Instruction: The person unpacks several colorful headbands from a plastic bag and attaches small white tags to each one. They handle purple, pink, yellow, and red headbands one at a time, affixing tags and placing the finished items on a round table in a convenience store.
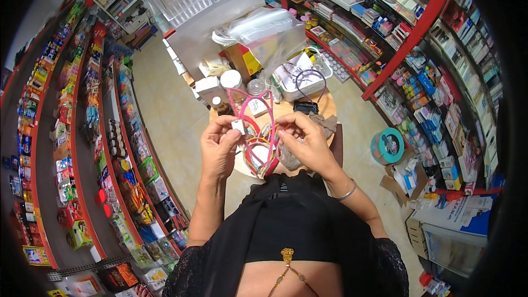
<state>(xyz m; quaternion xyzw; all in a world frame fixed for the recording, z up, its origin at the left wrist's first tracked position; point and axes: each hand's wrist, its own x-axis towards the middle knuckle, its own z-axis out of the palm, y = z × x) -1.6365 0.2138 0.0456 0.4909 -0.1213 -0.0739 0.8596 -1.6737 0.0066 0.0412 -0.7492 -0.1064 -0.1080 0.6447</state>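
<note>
A pink headband with cat-ear points (271,105) is held up over a small round wooden table (329,102). My left hand (220,142) is closed, with a small white tag (238,126) pinched between thumb and fingers beside the headband's left side. On the other side, my right hand (308,144) has its fingers closed on the pink band. Several more coloured headbands (256,157) show below and between my hands, near the table's front edge. Whether any of them hang from my fingers, I cannot tell.
Behind stand a white tub (231,79), a white basket (313,83) with a purple headband (324,89), and a clear plastic bag (267,33) over a yellow box (242,60). Stocked shelves (77,148) line the left. A teal bin (388,146) sits on the floor at right.
</note>
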